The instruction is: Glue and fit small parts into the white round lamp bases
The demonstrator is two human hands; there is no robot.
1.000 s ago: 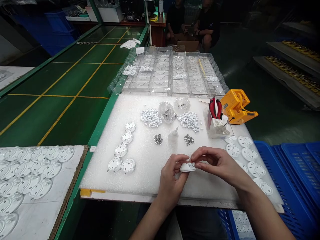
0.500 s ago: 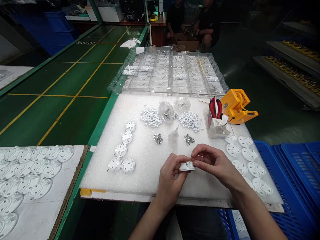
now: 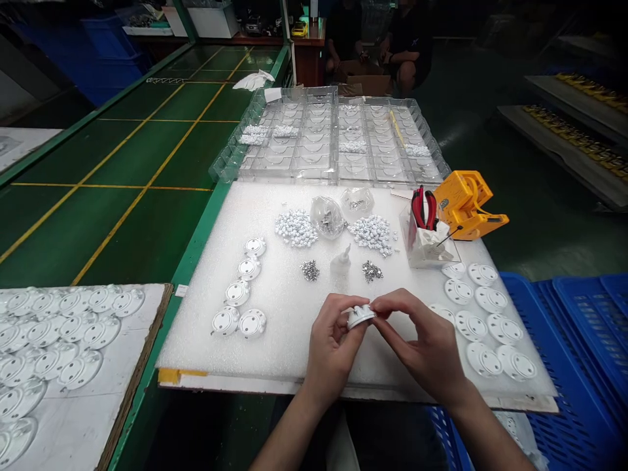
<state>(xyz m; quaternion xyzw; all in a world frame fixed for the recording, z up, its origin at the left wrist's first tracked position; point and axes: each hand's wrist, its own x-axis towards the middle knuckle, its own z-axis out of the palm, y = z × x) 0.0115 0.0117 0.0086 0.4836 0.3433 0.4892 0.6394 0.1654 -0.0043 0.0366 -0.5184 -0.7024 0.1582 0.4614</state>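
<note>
Low over the foam sheet (image 3: 294, 356), my left hand (image 3: 333, 350) grips a small white round disc (image 3: 362, 315) by its left side, thumb below and fingers behind. My right hand (image 3: 424, 340) is closed, its thumb and forefinger pinching the disc's right edge; any tiny part between those fingertips is hidden. The disc is tilted, with small raised bits on top. Beyond the hands stand a clear squeeze bottle (image 3: 340, 265) and two small heaps of metal parts (image 3: 309, 270), (image 3: 372, 271). Behind these lie two piles of little white pieces (image 3: 296, 227), (image 3: 373, 234).
Several white discs lie at left (image 3: 237, 294) and right (image 3: 471, 325). Plastic bags (image 3: 327, 218) sit between the piles. A clear box (image 3: 426, 252) holds red pliers (image 3: 424, 208) beside a yellow dispenser (image 3: 466, 204). Clear trays (image 3: 314, 163) lie behind; blue crates (image 3: 569, 366) stand right.
The disc has tilted and shifted slightly up in my hands. My right hand has turned, its fingertips now lower at the disc's right edge. The camera view has moved a little.
</note>
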